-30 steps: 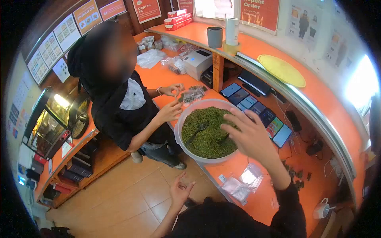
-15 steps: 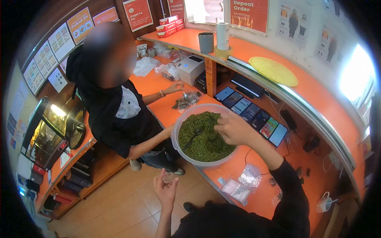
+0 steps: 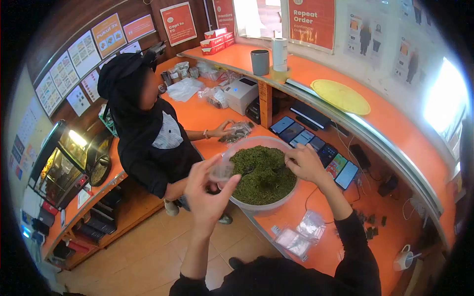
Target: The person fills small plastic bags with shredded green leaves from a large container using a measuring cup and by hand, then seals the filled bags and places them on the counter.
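A large translucent tub of chopped green herbs stands on the orange counter. My left hand is raised at the tub's near left rim, thumb and fingers around a small clear plastic bag. Over the right part of the herbs, my right hand is closed in a pinch; what its fingertips hold is too dark and small to make out. A black spoon lies in the herbs. Beyond the tub, a co-worker's hand touches small packets.
The co-worker stands to the left of the tub. Several phones lie in a row behind it. Clear packets lie on the near counter, and a white mug stands at right. A yellow lid rests on the upper shelf.
My left hand has risen from below the tub to its rim with the clear bag. My right hand has shifted slightly right and lower. The co-worker's head has turned toward the counter.
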The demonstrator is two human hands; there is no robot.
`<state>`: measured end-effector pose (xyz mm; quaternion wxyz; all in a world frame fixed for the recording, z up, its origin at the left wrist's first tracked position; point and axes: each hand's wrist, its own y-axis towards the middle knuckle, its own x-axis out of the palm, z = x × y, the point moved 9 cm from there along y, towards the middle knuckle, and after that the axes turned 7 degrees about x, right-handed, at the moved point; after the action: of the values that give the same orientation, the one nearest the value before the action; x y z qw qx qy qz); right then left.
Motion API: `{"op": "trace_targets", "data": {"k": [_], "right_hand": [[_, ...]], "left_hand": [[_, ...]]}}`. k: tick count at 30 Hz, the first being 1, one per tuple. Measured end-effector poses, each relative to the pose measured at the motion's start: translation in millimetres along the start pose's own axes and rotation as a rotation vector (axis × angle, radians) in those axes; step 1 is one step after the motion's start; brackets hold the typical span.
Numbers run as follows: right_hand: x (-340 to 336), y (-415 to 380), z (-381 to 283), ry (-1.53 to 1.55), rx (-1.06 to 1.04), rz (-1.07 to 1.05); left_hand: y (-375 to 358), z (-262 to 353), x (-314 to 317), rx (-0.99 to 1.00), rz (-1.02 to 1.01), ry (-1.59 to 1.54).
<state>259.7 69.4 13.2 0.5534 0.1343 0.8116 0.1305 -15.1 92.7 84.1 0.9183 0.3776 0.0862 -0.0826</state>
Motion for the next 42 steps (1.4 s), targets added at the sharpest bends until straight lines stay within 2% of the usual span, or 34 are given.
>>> {"op": "trace_targets", "data": {"k": [1, 2, 4, 5, 7, 9, 12, 13, 14, 16, 20, 21, 23, 27, 29, 31, 33, 36, 37, 39, 41, 42], "right_hand": [[-5.0, -0.2, 2.5, 0.005, 0.036, 0.026], [-9.7, 0.3, 2.7, 0.003, 0.031, 0.029], [-27.8, 2.9, 7.6, 0.021, 0.057, 0.096], [-35.9, 5.9, 5.9, 0.019, 0.053, 0.1], [-61.4, 13.7, 0.7, -0.02, 0.034, 0.147], [-78.6, 25.1, -9.0, -0.034, 0.018, 0.168], [-97.1, 35.6, -33.2, -0.153, -0.065, 0.218], [-97.3, 37.6, -38.6, -0.156, -0.067, 0.225], [-95.7, 34.9, -52.8, -0.205, -0.161, 0.249], [-82.6, 26.4, -78.0, -0.331, -0.288, 0.286], [-73.1, 8.0, -100.5, -0.324, -0.422, 0.372], [-80.3, 3.4, -105.6, -0.325, -0.429, 0.373], [-106.6, -0.5, -105.5, -0.207, -0.386, 0.418], [-111.7, -5.7, -97.8, -0.123, -0.33, 0.41], [-57.0, -2.8, -75.3, -0.309, -0.208, 0.197], [-8.4, -10.8, -61.8, -0.239, -0.179, 0.122], [32.2, -14.2, -60.6, -0.287, -0.174, -0.069], [17.9, -12.9, -62.2, -0.164, -0.103, -0.074], [9.1, -11.1, -72.5, -0.158, -0.109, -0.075], [-54.5, -15.3, -104.3, 0.006, -0.235, 0.44], [-50.4, -11.8, -102.1, 0.064, -0.203, 0.441], [-42.5, -9.9, -94.8, 0.137, -0.174, 0.452]], "left_hand": [[5.4, -3.4, 16.8, 0.002, -0.105, 0.047], [11.0, -6.0, 24.5, 0.005, -0.099, 0.047], [15.5, -25.3, 54.6, -0.105, -0.271, 0.057], [19.2, -32.6, 60.6, -0.101, -0.268, 0.057], [20.0, -50.2, 87.1, -0.022, -0.425, 0.166], [19.6, -68.9, 104.2, -0.017, -0.428, 0.109], [21.8, -71.4, 126.9, 0.011, -0.52, 0.201], [21.7, -71.7, 135.0, 0.004, -0.571, 0.151], [20.9, -71.2, 142.4, -0.004, -0.621, 0.101], [22.4, -64.4, 144.3, -0.025, -0.603, 0.148], [21.8, -67.6, 145.3, -0.06, -0.599, 0.233], [16.6, -62.8, 140.6, -0.059, -0.592, 0.234], [20.4, -37.9, 113.2, 0.077, -0.369, 0.405], [22.7, -63.8, 103.5, -0.012, -0.351, 0.44], [28.4, -48.9, 96.8, 0.072, -0.302, 0.384], [26.8, -39.0, 90.6, 0.086, -0.243, 0.352], [34.1, -32.8, 87.8, 0.119, -0.177, 0.318], [29.6, -38.1, 83.9, 0.13, -0.135, 0.256], [28.0, -48.6, 86.8, 0.055, -0.164, 0.189], [26.0, -56.7, 90.0, -0.018, -0.188, 0.122], [14.1, -67.8, 102.1, -0.189, -0.256, -0.155], [9.6, -67.1, 103.8, -0.192, -0.257, -0.156]]}}
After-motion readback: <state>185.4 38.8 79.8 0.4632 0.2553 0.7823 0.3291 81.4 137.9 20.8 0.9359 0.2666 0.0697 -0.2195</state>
